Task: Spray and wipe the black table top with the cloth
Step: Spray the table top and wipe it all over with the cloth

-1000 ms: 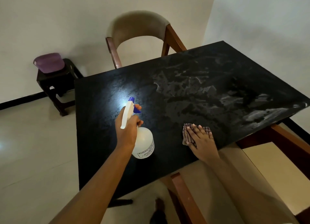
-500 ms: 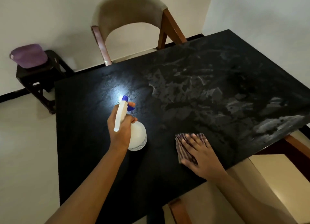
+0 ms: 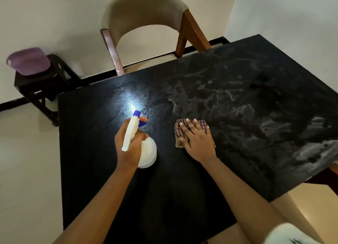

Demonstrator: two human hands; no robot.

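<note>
- I'm seeing a lidded purple tub (image 3: 28, 60) sitting on a stool (image 3: 45, 84), contents hidden.
- The left hand (image 3: 129, 145) is gripping the bottle (image 3: 149, 152) over the table (image 3: 182, 198); its fill isn't showing.
- The right hand (image 3: 197, 141) is pressing flat on the cloth (image 3: 180, 129), mid-table.

Walls (image 3: 54, 15): off-white, plain, with two faces meeting in a corner beyond and to the right of the right hand (image 3: 197, 141). Black skirting (image 3: 11, 105) runs along the foot of the far wall.

Floor (image 3: 27, 170): pale, seen to the left of the left hand (image 3: 129, 148).

Chair (image 3: 146, 11): curved beige padded back on a brown timber frame, standing straight beyond both hands and near the far wall.

Dark wooden stool (image 3: 42, 84): well to the left of the left hand, by the wall. A purple lidded tub (image 3: 28, 60) sits on it.

Second chair (image 3: 314, 203): beige seat, partly seen, right of the right hand.

Light: a bright white glare (image 3: 131, 104) lies just beyond the left hand.
</note>
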